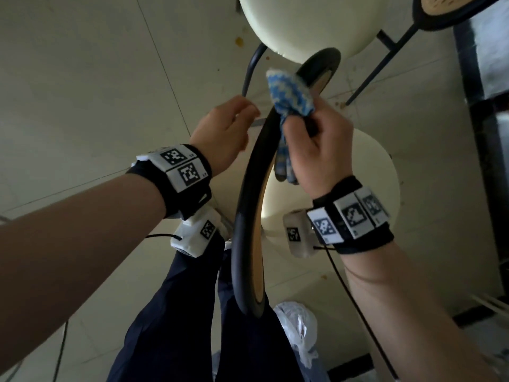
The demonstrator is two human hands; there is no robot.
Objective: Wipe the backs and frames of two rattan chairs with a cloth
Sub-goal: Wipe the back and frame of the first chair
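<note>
Cloth (289,93) gripped in right hand (319,153), on chair frame (248,188), plastic bag (297,326) below

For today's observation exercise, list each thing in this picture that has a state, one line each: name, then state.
cloth: bunched, gripped in the right hand, at the chair back's rim.
right hand: curled round the cloth.
left hand: fingers loosely curled beside the frame, holding nothing seen.
chair back frame: upright, seen from above.
cream seat: bare.
plastic bag: crumpled on the floor.
</note>
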